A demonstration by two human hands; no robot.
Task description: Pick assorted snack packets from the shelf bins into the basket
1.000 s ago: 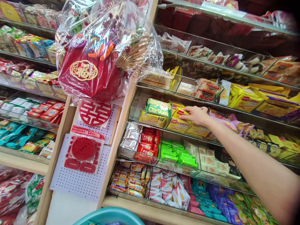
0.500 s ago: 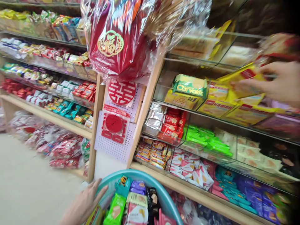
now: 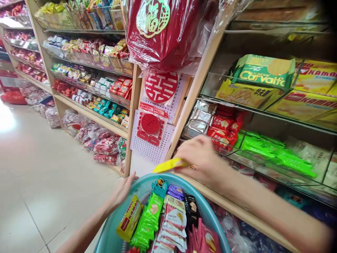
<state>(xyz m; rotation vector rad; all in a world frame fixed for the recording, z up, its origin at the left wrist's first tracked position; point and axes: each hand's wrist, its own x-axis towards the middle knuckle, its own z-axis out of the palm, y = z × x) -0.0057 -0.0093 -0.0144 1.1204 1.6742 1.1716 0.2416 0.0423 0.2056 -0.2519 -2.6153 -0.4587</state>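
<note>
My right hand [image 3: 200,156] is closed on a yellow snack packet [image 3: 168,165] and holds it just above the far rim of a teal plastic basket [image 3: 107,239]. My left hand [image 3: 123,189] grips the basket's left rim. Inside the basket lie a yellow Kaman box [image 3: 129,218], green packets [image 3: 147,219], white packets [image 3: 171,225], a black packet [image 3: 191,207] and red packets [image 3: 202,239]. More yellow Kaman packets [image 3: 305,105] sit on the shelf at upper right, behind my right arm.
Glass-fronted snack shelves [image 3: 263,116] fill the right side. A red cellophane-wrapped gift basket [image 3: 163,31] hangs above a pegboard [image 3: 155,147] with red decorations. Further shelves [image 3: 86,80] run along the left, with bagged sweets [image 3: 102,144] on the tiled floor [image 3: 39,175].
My right hand has come down from the upper shelf with the yellow packet to the basket. The view has tilted down, showing more of the basket and my left hand on its rim.
</note>
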